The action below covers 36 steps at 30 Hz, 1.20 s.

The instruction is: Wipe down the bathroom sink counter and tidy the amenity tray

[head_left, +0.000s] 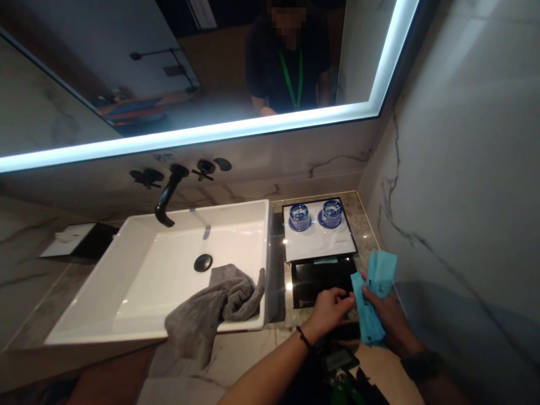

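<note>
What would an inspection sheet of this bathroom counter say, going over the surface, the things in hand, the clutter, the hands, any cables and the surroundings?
Surface: marble-look counter carrying a white rectangular sink.
Things in hand: teal packets, several held together, upright beside the tray.
Clutter: grey towel draped over the sink's front rim; black tray with a white mat and two blue glasses at the back; a flat white item at far left, too dim to identify.
Hands: right hand grips the packets; left hand touches their edge with its fingertips.
Cables: nothing seen.
Surroundings: black wall-mounted tap above the sink, lit mirror reflecting the person, veined stone wall on the right.
</note>
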Each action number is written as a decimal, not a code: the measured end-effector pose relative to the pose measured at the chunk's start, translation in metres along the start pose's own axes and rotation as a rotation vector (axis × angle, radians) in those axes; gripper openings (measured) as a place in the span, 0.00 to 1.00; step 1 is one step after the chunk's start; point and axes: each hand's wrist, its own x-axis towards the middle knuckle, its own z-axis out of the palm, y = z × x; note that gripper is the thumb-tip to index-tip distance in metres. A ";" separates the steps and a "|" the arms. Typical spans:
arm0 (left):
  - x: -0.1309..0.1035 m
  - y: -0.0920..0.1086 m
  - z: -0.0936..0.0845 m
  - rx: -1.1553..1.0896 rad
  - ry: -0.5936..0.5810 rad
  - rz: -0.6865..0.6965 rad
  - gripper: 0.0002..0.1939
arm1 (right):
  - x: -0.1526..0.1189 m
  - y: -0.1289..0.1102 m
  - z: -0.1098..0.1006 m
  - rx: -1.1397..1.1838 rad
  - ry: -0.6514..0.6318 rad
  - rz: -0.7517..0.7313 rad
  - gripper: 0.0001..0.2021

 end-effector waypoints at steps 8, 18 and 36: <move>-0.001 0.015 0.000 -0.168 -0.185 -0.125 0.14 | 0.013 0.013 0.000 -0.201 0.028 -0.119 0.37; 0.017 -0.007 -0.005 -0.644 -0.128 -0.304 0.08 | 0.019 0.015 -0.021 0.037 0.266 -0.086 0.44; 0.077 -0.001 0.009 0.115 0.181 -0.254 0.11 | 0.000 -0.005 -0.013 -0.066 0.250 -0.099 0.42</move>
